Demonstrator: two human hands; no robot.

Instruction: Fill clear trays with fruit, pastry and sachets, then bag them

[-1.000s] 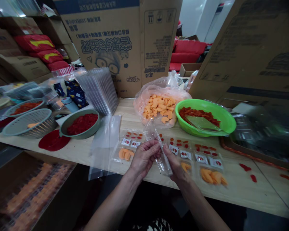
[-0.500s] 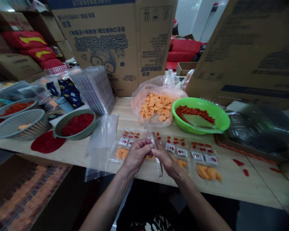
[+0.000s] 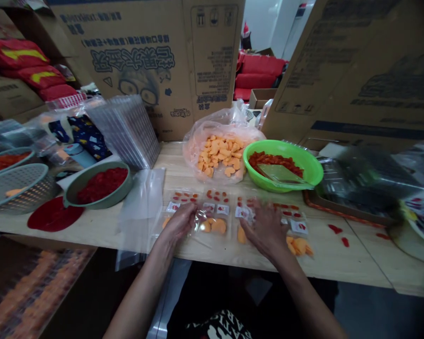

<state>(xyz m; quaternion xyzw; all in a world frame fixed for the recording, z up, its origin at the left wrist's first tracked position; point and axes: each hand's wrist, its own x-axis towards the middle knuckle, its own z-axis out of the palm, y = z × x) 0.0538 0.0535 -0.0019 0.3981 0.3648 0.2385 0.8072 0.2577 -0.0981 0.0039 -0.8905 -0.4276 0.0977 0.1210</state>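
Note:
Several clear plastic trays [image 3: 215,219] lie in a row on the wooden table [image 3: 339,256], each holding orange pieces, small red bits and little white packets. My left hand [image 3: 179,222] lies flat on the leftmost tray, fingers spread. My right hand [image 3: 265,225] rests palm down over the trays further right, also spread and motion-blurred. Neither hand holds anything. An orange piece [image 3: 219,226] shows between the two hands.
Behind the trays sit a clear bag of orange pieces [image 3: 219,155] and a green bowl [image 3: 304,181] of red bits with a scoop. A grey-green bowl [image 3: 92,200] of red bits, mesh baskets [image 3: 17,186], stacked clear trays [image 3: 127,127] and cardboard boxes [image 3: 144,52] stand left and behind.
Both hands held a narrow clear plastic piece up in front of me; now they are lowered and spread flat on the trays, and that piece is no longer in them.

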